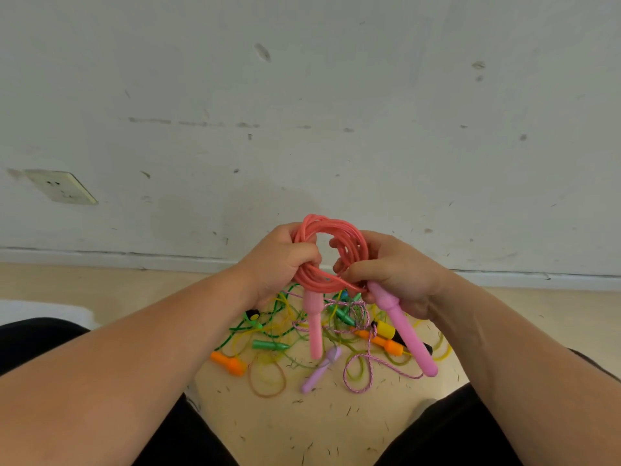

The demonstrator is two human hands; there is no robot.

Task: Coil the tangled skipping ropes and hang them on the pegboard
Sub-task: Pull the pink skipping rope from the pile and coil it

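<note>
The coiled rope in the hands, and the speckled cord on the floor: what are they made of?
The coiled rope: probably PVC or rubbery plastic, smooth and slightly glossy, one solid coral-pink strand. The speckled cord: likely braided textile, matte, with a pink-white woven pattern.

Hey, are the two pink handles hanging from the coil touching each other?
Apart. The head view shows the left pink handle hanging straight down while the right pink handle slants away, with tangled ropes visible in the gap between them.
</note>
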